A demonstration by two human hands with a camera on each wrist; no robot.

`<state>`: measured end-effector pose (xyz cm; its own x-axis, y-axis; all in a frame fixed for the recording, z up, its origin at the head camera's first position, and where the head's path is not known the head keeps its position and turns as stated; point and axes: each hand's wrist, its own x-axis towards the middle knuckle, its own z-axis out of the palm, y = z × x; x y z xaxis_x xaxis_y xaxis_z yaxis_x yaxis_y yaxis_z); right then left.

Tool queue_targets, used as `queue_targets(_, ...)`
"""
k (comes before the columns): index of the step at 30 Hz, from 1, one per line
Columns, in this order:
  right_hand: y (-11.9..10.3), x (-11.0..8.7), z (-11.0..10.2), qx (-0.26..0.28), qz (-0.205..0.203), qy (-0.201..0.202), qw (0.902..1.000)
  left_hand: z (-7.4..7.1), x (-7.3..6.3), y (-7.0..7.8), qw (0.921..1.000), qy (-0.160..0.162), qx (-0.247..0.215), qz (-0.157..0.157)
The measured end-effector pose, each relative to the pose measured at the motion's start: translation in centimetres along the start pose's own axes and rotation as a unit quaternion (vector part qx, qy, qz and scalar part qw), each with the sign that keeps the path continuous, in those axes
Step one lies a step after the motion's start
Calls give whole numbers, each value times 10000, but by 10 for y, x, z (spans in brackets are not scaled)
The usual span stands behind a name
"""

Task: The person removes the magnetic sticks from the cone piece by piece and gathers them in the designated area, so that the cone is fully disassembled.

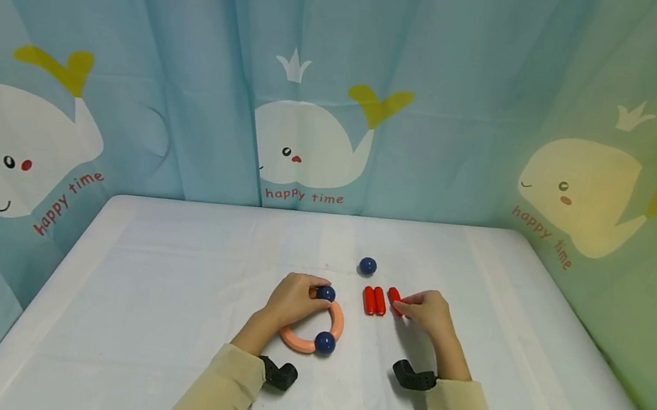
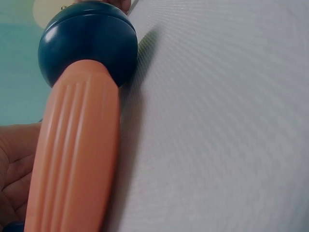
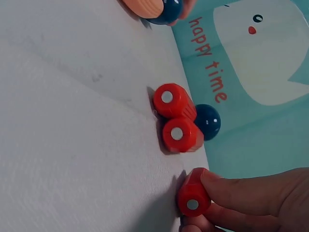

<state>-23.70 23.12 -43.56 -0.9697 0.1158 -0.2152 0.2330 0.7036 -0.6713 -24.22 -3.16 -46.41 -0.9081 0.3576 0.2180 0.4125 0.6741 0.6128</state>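
Observation:
My left hand (image 1: 290, 299) holds a dark blue ball (image 1: 325, 293) between thumb and fingers. From that ball a salmon curved rod (image 1: 337, 320) runs down to a second blue ball (image 1: 325, 343), where another curved rod (image 1: 296, 345) joins; part of it is hidden by the left hand. The left wrist view shows a grooved curved rod (image 2: 72, 159) meeting a blue ball (image 2: 89, 41) close up. My right hand (image 1: 430, 314) pinches a short red rod (image 3: 194, 191) low over the table, its silver end disc showing. Two more red rods (image 1: 374, 300) lie side by side, left of it.
A loose blue ball (image 1: 367, 265) sits behind the red rods. All of it is on a table with a white cover (image 1: 155, 321). A blue-green curtain with whale prints (image 1: 220, 73) hangs behind and along the sides. Each wrist wears a black camera mount (image 1: 414, 376).

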Motion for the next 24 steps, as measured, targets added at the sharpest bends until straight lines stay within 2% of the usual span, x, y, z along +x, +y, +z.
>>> queue_targets(6,-3,-1,4,22,9,27,10000,-1,0,1,10000,-13,-17,-15)
queue_targets(14,-5,-4,6,-66,-292,72,9995,-1,0,0,10000,14,54,41)
queue_targets(24,-8,-5,8,-57,-223,14,9997,0,0,0,10000,26,5,13)
